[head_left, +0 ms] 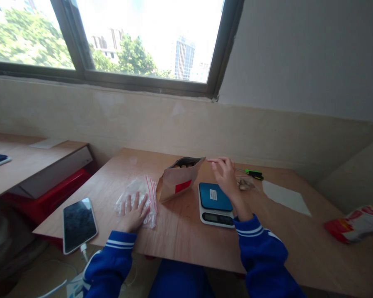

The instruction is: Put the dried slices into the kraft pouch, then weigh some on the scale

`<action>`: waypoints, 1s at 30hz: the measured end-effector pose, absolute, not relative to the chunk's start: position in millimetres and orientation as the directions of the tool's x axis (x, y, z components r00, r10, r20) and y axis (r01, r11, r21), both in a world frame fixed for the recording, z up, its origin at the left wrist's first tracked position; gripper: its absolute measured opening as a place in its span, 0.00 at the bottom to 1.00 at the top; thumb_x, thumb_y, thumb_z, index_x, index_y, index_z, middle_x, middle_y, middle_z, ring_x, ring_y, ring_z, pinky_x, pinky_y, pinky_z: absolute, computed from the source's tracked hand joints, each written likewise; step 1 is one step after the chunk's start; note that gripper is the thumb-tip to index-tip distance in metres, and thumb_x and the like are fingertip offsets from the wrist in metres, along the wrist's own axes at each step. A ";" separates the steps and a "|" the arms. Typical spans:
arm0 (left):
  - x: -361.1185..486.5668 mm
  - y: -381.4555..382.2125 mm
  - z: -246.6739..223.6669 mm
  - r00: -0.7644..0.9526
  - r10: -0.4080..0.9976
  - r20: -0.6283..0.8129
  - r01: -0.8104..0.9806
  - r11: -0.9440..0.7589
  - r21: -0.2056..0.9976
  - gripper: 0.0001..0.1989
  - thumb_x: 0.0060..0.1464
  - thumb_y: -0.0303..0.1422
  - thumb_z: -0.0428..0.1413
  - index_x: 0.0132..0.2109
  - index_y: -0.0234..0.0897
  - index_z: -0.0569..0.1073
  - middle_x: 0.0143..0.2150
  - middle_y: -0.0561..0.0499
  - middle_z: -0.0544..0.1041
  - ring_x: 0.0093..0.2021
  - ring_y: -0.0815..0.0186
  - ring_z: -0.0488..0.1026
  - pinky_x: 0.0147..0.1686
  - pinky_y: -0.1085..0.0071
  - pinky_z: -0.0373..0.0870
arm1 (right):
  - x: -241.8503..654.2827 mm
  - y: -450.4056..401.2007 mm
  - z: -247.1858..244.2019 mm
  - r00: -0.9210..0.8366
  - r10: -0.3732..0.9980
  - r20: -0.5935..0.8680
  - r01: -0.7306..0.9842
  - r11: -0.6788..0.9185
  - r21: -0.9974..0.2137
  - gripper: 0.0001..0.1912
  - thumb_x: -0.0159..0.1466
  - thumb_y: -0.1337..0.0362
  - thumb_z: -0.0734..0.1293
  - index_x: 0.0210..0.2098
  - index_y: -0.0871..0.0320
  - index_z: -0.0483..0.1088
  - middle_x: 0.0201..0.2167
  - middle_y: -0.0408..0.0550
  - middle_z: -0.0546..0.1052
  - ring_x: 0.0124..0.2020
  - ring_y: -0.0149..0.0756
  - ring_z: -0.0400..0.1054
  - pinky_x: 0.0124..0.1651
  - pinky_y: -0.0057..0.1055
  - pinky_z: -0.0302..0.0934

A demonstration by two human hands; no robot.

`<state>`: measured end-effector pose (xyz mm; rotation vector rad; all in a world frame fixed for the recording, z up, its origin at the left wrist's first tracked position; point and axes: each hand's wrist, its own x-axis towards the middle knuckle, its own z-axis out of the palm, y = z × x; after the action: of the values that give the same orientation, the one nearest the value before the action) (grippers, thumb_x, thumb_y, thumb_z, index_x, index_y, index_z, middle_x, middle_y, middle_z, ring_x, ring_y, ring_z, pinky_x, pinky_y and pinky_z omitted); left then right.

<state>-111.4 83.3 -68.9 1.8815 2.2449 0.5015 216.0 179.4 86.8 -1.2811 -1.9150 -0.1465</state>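
Observation:
My left hand [134, 213] lies flat, fingers spread, on a clear plastic zip bag [149, 194] with red seal lines. Between my hands a brown paper pouch [174, 186] with a red patch leans, its mouth open; brownish pieces show inside. My right hand [224, 174] reaches above the kitchen scale [216, 196], which has a blue top and a dark display. Its index finger stretches out to the pouch's upper right corner; whether it touches is unclear. Behind my right wrist lies a small clear bag [247, 183] with some pieces in it.
A phone [80, 225] with a charging cable lies at the table's left edge. To the right are a green-and-black-handled tool [254, 174], a white paper sheet [286, 198] and a red-and-white package [354, 223]. A red stool [54, 194] stands left of the table.

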 end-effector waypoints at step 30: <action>29.3 20.1 63.5 -0.130 0.942 0.309 0.282 -0.264 0.923 0.17 0.60 0.41 0.49 0.52 0.41 0.71 0.52 0.46 0.75 0.50 0.61 0.72 0.48 0.65 0.68 | 281.1 74.6 66.2 0.375 0.910 0.177 -0.153 0.249 -0.956 0.16 0.53 0.54 0.71 0.37 0.57 0.71 0.27 0.42 0.74 0.28 0.32 0.70 0.33 0.27 0.64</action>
<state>29.3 20.1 63.5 1.5457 1.3863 1.4265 281.1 74.6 66.2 -1.0603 -0.8991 0.8752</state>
